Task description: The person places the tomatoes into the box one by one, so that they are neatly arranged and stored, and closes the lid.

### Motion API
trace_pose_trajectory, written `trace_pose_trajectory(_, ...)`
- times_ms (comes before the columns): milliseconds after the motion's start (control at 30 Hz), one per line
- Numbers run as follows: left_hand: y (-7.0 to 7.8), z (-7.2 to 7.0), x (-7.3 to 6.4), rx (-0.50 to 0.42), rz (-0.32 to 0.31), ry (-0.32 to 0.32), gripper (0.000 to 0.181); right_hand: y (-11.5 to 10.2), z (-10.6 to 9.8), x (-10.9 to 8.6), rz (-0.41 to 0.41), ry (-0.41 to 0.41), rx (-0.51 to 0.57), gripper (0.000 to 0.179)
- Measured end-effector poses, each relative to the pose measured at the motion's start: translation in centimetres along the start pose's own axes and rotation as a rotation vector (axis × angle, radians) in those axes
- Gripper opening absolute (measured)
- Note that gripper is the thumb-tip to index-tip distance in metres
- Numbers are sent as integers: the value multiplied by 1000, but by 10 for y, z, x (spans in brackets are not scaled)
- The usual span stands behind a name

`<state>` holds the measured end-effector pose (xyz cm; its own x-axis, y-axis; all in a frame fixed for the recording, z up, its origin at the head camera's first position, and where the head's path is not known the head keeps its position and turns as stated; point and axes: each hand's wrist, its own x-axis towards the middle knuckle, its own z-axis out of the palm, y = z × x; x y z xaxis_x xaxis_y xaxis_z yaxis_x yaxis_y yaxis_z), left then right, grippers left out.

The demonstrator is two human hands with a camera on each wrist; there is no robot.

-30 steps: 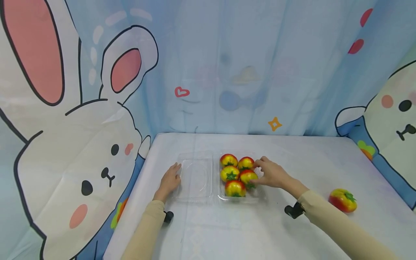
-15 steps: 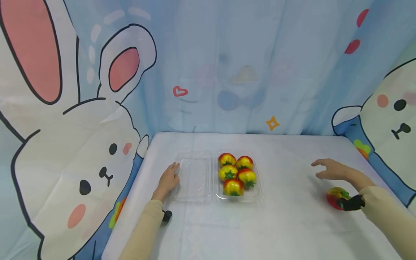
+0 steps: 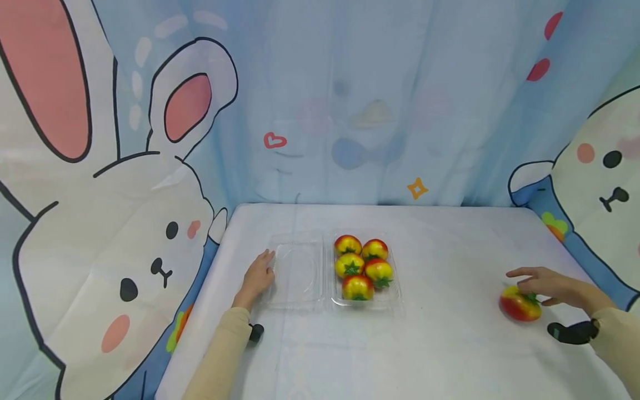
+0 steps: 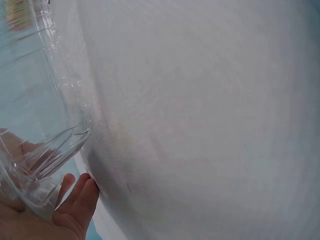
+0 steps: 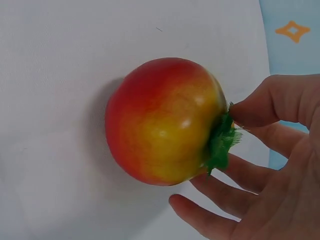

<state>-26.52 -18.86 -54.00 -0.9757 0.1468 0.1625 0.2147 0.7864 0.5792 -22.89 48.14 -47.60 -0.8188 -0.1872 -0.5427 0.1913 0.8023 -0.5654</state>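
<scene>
A red-and-yellow toy persimmon (image 3: 519, 305) with green leaves lies on the right part of the white table. My right hand (image 3: 557, 286) is over it; in the right wrist view the thumb and spread fingers (image 5: 215, 192) are around its leafy end (image 5: 220, 145), not closed round it. A clear plastic box stands open, its lid half (image 3: 298, 275) on the left and its tray half (image 3: 385, 303) holding several more persimmons (image 3: 358, 287). My left hand (image 3: 257, 279) rests at the lid's left edge with fairly straight fingers, partly behind clear plastic in the left wrist view.
The white table (image 3: 450, 344) ends at the back against a light blue curtain (image 3: 300, 111). Printed rabbits (image 3: 150, 233) flank the table on both sides. A black wrist camera (image 3: 572, 332) hangs at the right sleeve.
My right hand has left the persimmons in the tray and moved right, then come down over the lone persimmon. The left hand has stayed at the lid.
</scene>
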Motion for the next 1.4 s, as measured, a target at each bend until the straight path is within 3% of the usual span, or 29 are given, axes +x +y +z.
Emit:
trace_pose_trajectory(233,0,1,1,9,6,5,50,8,5,-2,-50,-13,73,64)
trace_pose_trajectory(633,1,-1,1,3,-7,9,50,4,11,-3,14,-45,187,55)
trace_pose_trajectory(933,2,-1,3,7,-14,4,50,-4,15,0,-3,-42,177,58)
trace_pose_trajectory(1233,-2,4,2,-4,-17,1,51,-13,23,11,-102,3,165,57)
trace_pose_trajectory(1400,-3,4,1,4,-13,0,51,-44,34,18,-229,83,142,57)
